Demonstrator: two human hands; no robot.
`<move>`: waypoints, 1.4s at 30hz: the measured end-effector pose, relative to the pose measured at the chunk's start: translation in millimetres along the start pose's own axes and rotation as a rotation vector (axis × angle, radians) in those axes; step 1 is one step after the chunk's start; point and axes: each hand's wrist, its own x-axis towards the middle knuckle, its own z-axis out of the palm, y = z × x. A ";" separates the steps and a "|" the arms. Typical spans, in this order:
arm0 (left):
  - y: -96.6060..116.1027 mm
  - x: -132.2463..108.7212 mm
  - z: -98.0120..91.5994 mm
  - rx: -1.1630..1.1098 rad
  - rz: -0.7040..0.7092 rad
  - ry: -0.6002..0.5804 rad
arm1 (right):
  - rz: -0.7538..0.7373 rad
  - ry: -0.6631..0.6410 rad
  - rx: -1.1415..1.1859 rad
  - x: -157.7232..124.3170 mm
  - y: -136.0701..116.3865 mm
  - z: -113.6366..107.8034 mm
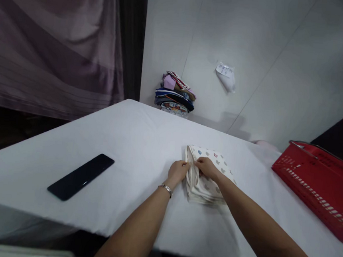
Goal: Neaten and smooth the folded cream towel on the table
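Bare forearms [139,221] reach up the head view from six o'clock, both hands [194,165] pinching the folded, printed soft cloth [204,190] at four on the white-draped tabletop [139,153]. Well apart: glossy dark slab [80,176], eight; slotted red plastic basket [331,182], three-to-four; rumpled fabric stack [174,96], twelve.

Flat black slab [80,176] on the white table [139,153] — red basket [320,177] at right, fabric pile [176,95] by the wall [258,32].

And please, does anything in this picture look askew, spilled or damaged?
Mildly, yes. The white paper note with handwriting hangs tilted on the pale grey wall, and the stack of multicoloured folded fabrics near it is uneven, its top pieces slanting. No spill or damage is visible.
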 end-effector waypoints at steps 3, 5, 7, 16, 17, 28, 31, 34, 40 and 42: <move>1.3 -1.7 1.9 0.026 0.013 -0.028 | 0.009 0.024 -0.061 0.1 0.2 -1.2; 1.7 -2.3 3.0 0.050 0.007 -0.034 | 0.010 0.070 -0.133 0.8 -0.7 -1.6; 1.7 -2.0 3.6 0.070 -0.002 -0.042 | 0.003 0.129 -0.222 0.6 -3.0 -1.4; 2.1 -2.0 4.6 0.111 -0.019 -0.059 | -0.149 0.113 -0.572 -12.6 -17.3 2.4; 2.4 -2.5 4.7 0.116 -0.015 -0.058 | -0.152 0.094 -0.591 -12.6 -17.9 1.7; 4.7 -3.8 3.6 0.170 0.000 -0.068 | -0.031 0.011 -0.549 3.1 -27.3 -1.3; 5.0 -4.2 2.9 0.179 0.007 -0.071 | -0.018 -0.032 -0.475 6.7 -25.1 -3.9; 5.2 -4.7 2.7 0.186 0.021 -0.066 | 0.007 -0.095 -0.368 7.9 -18.8 -6.9; 5.2 -4.3 3.3 0.191 0.033 -0.063 | 0.056 -0.155 -0.258 8.3 -16.6 -9.2; 5.0 -3.7 3.5 0.193 0.035 -0.064 | 0.078 -0.163 -0.277 8.1 -22.6 -9.3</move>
